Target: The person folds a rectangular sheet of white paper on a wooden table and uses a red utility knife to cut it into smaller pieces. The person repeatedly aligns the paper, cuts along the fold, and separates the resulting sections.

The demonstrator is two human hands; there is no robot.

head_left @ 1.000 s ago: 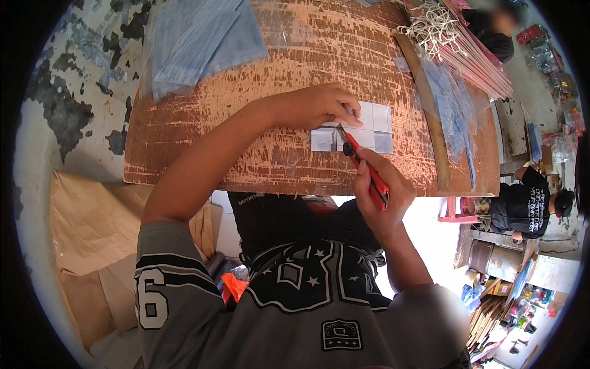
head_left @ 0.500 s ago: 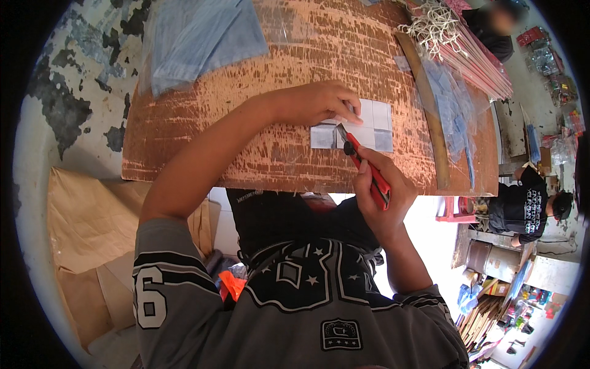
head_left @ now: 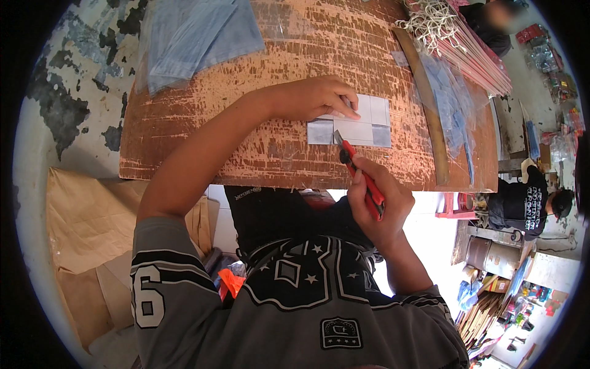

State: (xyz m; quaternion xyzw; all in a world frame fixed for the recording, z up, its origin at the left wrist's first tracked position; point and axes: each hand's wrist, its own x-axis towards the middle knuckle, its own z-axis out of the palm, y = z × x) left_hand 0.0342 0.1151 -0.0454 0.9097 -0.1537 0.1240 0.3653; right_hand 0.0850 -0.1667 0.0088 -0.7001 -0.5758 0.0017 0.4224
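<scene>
A small white sheet (head_left: pixel 362 129) with grey panels and thin lines lies flat near the table's front edge. My left hand (head_left: pixel 326 99) presses its fingertips on the sheet's upper left part, fingers bent and somewhat apart, holding nothing up. In my right hand (head_left: pixel 387 195) is a red utility knife (head_left: pixel 364 178) with a black slider, its blade out. The blade's tip rests at or just over the sheet, beside the border of the left grey panel, below my left fingers. Whether it cuts through cannot be seen.
The worn wooden table (head_left: pixel 203 135) holds bluish clear plastic sheets (head_left: pixel 206 46) at the far left. On the right lie a wooden strip (head_left: pixel 427 111), more plastic pieces (head_left: pixel 448 104) and pink rods with white cords (head_left: pixel 473 55). Two other people are off to the right.
The knife and my right hand have drawn slightly toward me, the blade tip sliding down along the panel's border. My left hand stays on the sheet. The view has shifted a little.
</scene>
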